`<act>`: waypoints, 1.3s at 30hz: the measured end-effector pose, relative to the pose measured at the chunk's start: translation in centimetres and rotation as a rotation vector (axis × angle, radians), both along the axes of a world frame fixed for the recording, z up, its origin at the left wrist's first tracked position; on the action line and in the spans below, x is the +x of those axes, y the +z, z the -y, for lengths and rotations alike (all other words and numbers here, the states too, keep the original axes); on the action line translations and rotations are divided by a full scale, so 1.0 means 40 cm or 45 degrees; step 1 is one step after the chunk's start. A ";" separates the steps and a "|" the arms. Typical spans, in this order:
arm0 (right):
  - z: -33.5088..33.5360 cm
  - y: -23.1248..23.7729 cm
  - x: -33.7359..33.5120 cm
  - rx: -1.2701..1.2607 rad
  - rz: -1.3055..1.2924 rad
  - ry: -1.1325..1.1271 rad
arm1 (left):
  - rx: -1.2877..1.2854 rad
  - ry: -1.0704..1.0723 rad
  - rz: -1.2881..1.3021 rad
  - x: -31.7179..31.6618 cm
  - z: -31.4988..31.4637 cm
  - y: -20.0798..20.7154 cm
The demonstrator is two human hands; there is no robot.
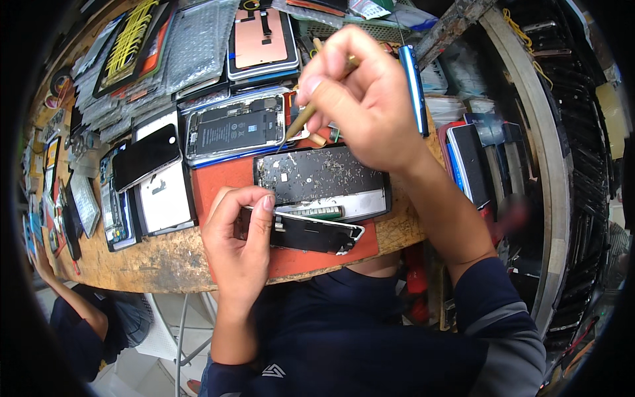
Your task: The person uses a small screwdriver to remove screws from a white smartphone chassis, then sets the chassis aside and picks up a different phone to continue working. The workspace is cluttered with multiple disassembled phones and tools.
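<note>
My left hand [239, 231] grips a phone screen panel [314, 237] at its left end, thumb on top; the panel's dark inner side faces up, with a pale edge. My right hand [367, 99] is raised above the bench, its fingers closed around a slim tan-brown tool [301, 123] whose thin tip points down and left. That tip hovers or rests near the upper edge of a dark flat panel [291, 175] strewn with many tiny screws and bits; contact cannot be made out. Between this panel and the held screen lies a green cylindrical thing [324, 212].
An opened phone [235, 129] with its battery showing lies beyond the screws. Left of it a dark phone [147, 157] lies on a white panel. Bubble-wrapped stacks [198, 46] fill the back. A blue tube [411, 89] stands at right. Another person's arm [76, 301] reaches in at left.
</note>
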State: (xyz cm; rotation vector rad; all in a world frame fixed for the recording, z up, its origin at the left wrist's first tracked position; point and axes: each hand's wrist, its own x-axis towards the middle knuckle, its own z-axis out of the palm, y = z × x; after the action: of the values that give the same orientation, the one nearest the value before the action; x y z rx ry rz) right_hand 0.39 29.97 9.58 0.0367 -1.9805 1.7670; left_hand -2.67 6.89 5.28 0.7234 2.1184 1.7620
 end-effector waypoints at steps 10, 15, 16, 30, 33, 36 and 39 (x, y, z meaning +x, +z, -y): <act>-0.077 -0.060 0.033 0.059 -0.055 -0.141 | -0.026 0.120 -0.097 0.017 -0.007 -0.013; -0.044 -0.058 0.032 0.198 0.117 0.027 | 0.095 0.152 -0.272 0.025 0.050 -0.039; -0.035 -0.060 0.029 0.239 0.066 0.007 | 0.106 0.173 -0.281 0.025 0.063 -0.043; -0.030 -0.079 0.032 0.067 0.140 -0.032 | 0.415 0.434 -0.450 0.002 0.174 -0.087; -0.003 -0.073 0.030 -0.110 0.047 0.050 | 0.350 0.502 -0.460 0.006 0.193 -0.098; 0.029 -0.057 0.003 -0.113 0.008 0.084 | 0.271 0.419 -0.530 0.004 0.199 -0.107; 0.068 -0.028 -0.054 -0.040 0.056 0.073 | 0.197 0.343 -0.608 -0.003 0.200 -0.103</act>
State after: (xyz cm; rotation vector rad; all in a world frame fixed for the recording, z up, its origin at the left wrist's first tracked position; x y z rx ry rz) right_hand -1.77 27.25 8.44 0.0455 -2.0002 1.8500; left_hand -2.79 -1.13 1.16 1.0269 2.5018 2.0773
